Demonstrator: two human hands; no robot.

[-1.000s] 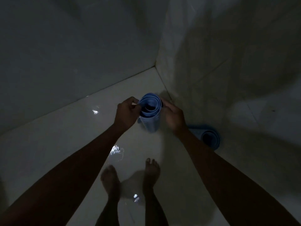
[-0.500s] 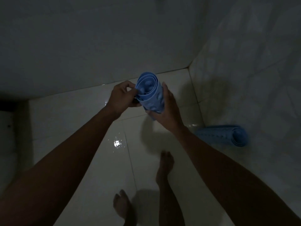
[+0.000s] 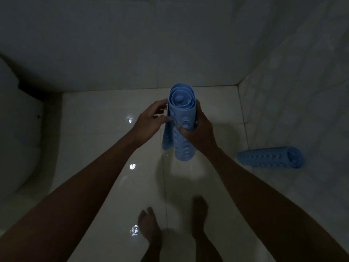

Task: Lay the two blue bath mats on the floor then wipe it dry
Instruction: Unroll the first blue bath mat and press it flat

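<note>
Head view, hands (image 3: 175, 127) gripping rolled mat (image 3: 181, 125)

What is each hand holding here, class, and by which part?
Both hold the rolled blue bath mat. The right hand grips round the roll's middle; the left hand pinches its loose outer edge, near the top.

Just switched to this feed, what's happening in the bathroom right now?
A person stands barefoot on the wet tiled floor, holding a rolled blue bath mat upright in the air. The right hand grips the roll around its middle, while the left hand pinches the loose outer edge, which has started to peel away. The second blue mat lies rolled up on the floor near the right wall. Neither mat is laid flat yet.
</note>
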